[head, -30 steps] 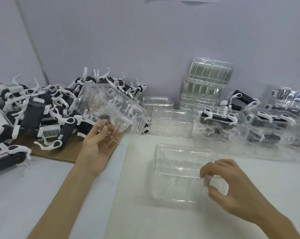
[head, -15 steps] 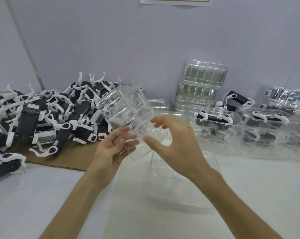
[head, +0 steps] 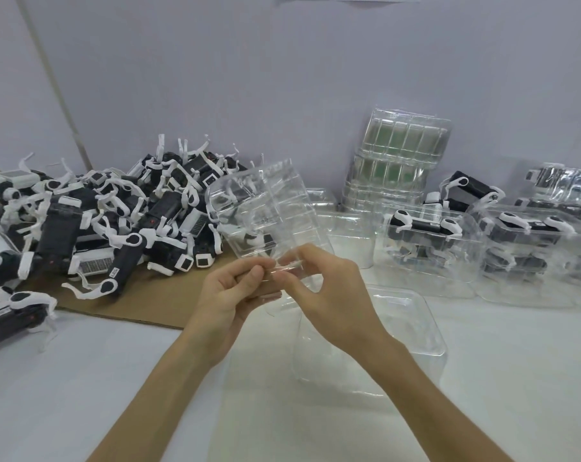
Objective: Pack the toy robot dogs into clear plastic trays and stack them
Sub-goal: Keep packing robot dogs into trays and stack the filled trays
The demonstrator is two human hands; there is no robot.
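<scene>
Few packed trays (head: 429,241) sit at right, many dogs (head: 99,221) lie unpacked at left; left hand (head: 229,295) and right hand (head: 329,295) both pinch an empty tray (head: 265,208).

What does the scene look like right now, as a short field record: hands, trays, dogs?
left hand: pinches the lower edge of the held tray
right hand: pinches the same edge
held tray: clear, empty, tilted, raised off the table
table tray: clear, empty, lying below the right hand
loose dogs: piled at left, partly on cardboard
packed trays: at right, dogs inside
spare trays: stacked against the back wall
</scene>
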